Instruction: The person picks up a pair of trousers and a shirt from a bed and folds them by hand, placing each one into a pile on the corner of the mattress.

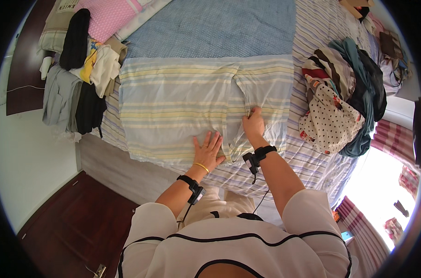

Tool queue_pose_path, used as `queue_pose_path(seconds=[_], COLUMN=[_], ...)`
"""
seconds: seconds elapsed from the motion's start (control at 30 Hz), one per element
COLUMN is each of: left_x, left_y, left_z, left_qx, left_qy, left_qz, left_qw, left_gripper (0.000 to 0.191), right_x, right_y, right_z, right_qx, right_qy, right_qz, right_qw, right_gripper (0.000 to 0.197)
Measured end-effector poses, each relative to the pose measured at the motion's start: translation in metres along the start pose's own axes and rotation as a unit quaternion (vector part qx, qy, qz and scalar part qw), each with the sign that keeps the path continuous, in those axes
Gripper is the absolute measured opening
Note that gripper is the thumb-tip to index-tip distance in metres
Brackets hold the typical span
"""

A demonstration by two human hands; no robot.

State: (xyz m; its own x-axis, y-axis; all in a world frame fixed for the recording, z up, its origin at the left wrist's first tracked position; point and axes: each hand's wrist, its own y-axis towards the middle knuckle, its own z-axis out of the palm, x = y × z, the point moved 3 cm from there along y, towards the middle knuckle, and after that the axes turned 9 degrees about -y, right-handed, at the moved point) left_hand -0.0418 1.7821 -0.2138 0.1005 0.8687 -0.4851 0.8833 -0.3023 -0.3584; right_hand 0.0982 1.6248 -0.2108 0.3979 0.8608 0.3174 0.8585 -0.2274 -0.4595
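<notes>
Before me on the bed lies a pale blue cloth with yellow stripes (172, 111), spread out nearly flat. One hemmed edge (225, 118) runs across it towards me, and right of that the layers gape in a narrow, wrinkled fold. My left hand (207, 151) rests palm down near the cloth's front edge, fingers spread, just left of this hem. The right hand (254, 124) is curled on the cloth right of the opening, with the folded edge pinched in its fingers. Its fingertips are partly hidden.
Behind the cloth stretches a blue textured mat (210, 29) on a striped bed sheet (311, 21). Folded clothes (62, 93) and a black rolled item (75, 40) are stacked at the left, near a pink pillow (108, 17). A heap of garments (332, 114) lies right.
</notes>
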Motion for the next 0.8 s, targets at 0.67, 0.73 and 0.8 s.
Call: queue_pose_path(seconds=[0.67, 0.73, 0.8], left_x=[-0.037, -0.044, -0.049], left_y=[0.002, -0.003, -0.012], left_z=[0.005, -0.014, -0.014], left_qx=[0.065, -0.037, -0.031], left_qy=[-0.053, -0.096, -0.082], left_qz=[0.029, 0.036, 0.048], left_qw=[0.996, 0.994, 0.995], left_gripper=[0.035, 0.047, 0.056], right_x=[-0.110, -0.130, -0.157], right_y=[-0.112, -0.107, -0.088], right_z=[-0.019, -0.025, -0.037], right_qx=[0.179, 0.116, -0.045], right_qy=[-0.242, -0.205, -0.154], right_qz=[-0.429, -0.318, -0.173], right_qw=[0.852, 0.919, 0.972], right_gripper=[0.060, 0.061, 0.060])
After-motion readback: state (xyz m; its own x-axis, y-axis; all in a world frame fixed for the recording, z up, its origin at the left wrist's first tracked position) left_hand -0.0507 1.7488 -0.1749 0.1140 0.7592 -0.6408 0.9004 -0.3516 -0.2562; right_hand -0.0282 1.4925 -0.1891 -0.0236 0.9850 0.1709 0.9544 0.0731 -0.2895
